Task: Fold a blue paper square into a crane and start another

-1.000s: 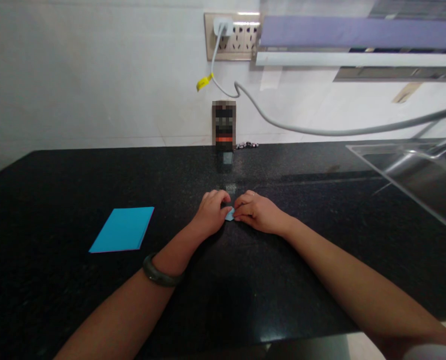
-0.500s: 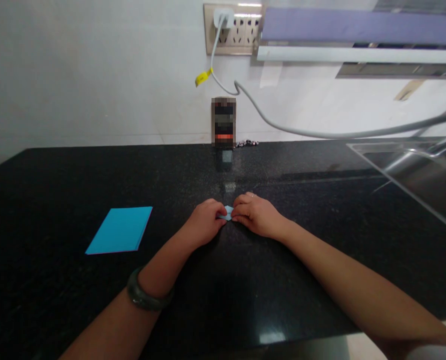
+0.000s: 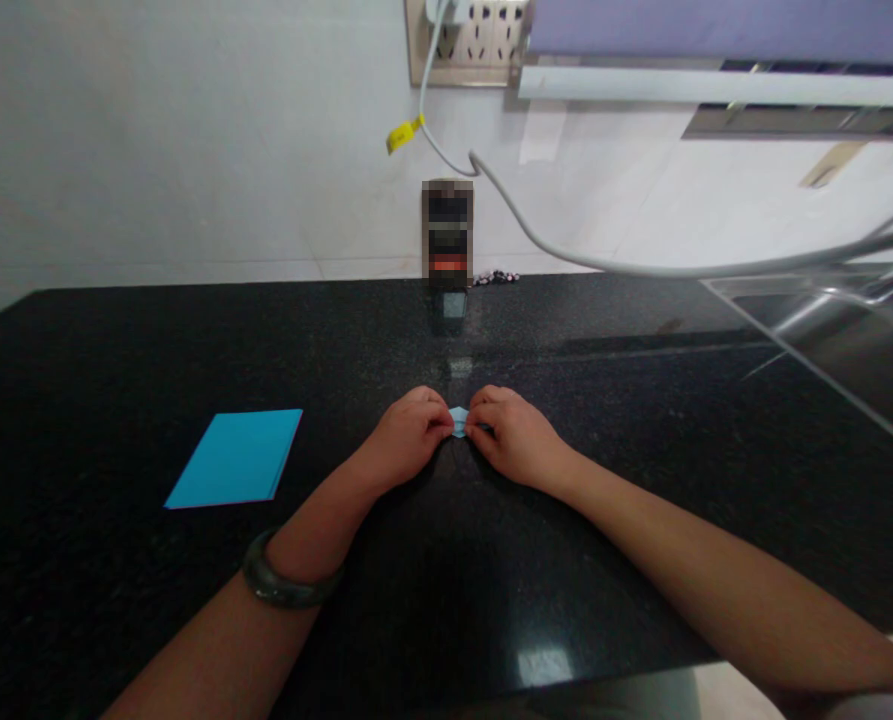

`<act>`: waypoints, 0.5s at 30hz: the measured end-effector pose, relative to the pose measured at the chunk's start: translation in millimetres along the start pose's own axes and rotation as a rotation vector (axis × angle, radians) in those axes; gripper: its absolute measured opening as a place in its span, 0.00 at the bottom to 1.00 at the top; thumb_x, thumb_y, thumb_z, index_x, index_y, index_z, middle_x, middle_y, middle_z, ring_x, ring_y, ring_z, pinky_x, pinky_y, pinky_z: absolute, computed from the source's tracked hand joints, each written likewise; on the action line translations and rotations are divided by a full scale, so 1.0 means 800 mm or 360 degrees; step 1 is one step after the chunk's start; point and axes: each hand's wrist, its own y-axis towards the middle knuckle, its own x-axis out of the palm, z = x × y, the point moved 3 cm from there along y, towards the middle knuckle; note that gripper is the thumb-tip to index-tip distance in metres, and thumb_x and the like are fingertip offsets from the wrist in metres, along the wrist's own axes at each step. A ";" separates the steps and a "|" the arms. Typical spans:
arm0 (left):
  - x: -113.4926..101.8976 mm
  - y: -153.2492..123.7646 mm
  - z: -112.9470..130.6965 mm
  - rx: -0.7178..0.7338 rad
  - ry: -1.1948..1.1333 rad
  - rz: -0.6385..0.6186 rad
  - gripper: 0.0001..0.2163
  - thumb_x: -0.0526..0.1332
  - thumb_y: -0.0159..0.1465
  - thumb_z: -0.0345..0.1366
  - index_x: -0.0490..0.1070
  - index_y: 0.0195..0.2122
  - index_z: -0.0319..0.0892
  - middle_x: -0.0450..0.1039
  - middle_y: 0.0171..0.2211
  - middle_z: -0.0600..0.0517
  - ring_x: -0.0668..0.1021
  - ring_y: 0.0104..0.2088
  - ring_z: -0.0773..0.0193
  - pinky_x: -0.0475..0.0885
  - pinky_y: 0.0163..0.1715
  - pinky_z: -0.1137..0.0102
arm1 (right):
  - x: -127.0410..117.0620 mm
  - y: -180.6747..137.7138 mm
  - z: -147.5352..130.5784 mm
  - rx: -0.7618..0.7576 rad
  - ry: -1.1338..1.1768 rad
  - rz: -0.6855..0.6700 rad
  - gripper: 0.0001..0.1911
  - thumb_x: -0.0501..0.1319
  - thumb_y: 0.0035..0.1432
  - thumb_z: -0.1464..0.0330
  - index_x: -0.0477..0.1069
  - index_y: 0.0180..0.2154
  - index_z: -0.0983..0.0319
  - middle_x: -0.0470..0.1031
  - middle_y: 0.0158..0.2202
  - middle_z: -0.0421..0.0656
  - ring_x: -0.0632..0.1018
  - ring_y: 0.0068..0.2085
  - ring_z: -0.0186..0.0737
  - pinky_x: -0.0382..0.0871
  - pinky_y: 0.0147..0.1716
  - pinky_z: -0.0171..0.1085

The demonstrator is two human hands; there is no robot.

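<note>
A small folded piece of light blue paper (image 3: 459, 422) lies between my two hands on the black countertop (image 3: 446, 560). My left hand (image 3: 414, 432) pinches its left end, thumb and fingers together. On the other side, my right hand (image 3: 517, 435) grips the right end with bent fingers. Only the middle of the paper shows; both ends are hidden under my fingertips. To the left of my left hand rests a stack of bright blue square paper sheets (image 3: 236, 458), touched by neither hand.
A phone-like device (image 3: 447, 235), its face blurred out, leans on the wall at the back, with a beaded strand (image 3: 497, 277) beside it. A grey cable (image 3: 641, 270) hangs from the wall socket (image 3: 483, 40). At the right is a metal sink (image 3: 851, 340).
My fingers have shifted slightly on the folded paper, and a little more of its middle shows. The whole view has tilted down a bit. The blue stack stays in place.
</note>
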 end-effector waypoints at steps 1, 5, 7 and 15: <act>0.000 0.000 0.001 -0.0008 0.0013 0.0002 0.06 0.57 0.56 0.27 0.71 0.25 0.41 0.69 0.32 0.51 0.72 0.37 0.65 0.68 0.40 0.68 | 0.000 0.000 -0.001 0.0016 0.0004 0.0002 0.09 0.55 0.56 0.72 0.73 0.30 0.65 0.71 0.36 0.47 0.71 0.39 0.40 0.64 0.41 0.39; 0.003 0.001 0.002 -0.0031 0.0070 0.0025 0.07 0.56 0.57 0.27 0.70 0.25 0.40 0.68 0.33 0.50 0.72 0.37 0.64 0.68 0.40 0.67 | 0.003 0.001 0.001 0.0075 0.0048 0.0038 0.07 0.57 0.54 0.71 0.73 0.27 0.64 0.71 0.35 0.46 0.70 0.38 0.40 0.64 0.40 0.39; 0.005 0.000 0.002 -0.0038 0.0100 0.0041 0.07 0.55 0.58 0.27 0.70 0.25 0.40 0.68 0.32 0.50 0.71 0.36 0.64 0.68 0.39 0.67 | 0.004 0.001 0.002 0.0092 0.0078 0.0063 0.06 0.58 0.54 0.70 0.72 0.27 0.63 0.70 0.34 0.46 0.70 0.38 0.40 0.64 0.40 0.40; 0.015 -0.004 0.003 -0.0071 0.0174 0.0116 0.08 0.52 0.59 0.27 0.70 0.27 0.38 0.65 0.34 0.47 0.70 0.37 0.62 0.68 0.40 0.66 | 0.008 0.004 0.005 0.0183 0.0107 0.0099 0.07 0.56 0.54 0.72 0.72 0.27 0.64 0.69 0.33 0.46 0.69 0.38 0.39 0.64 0.40 0.39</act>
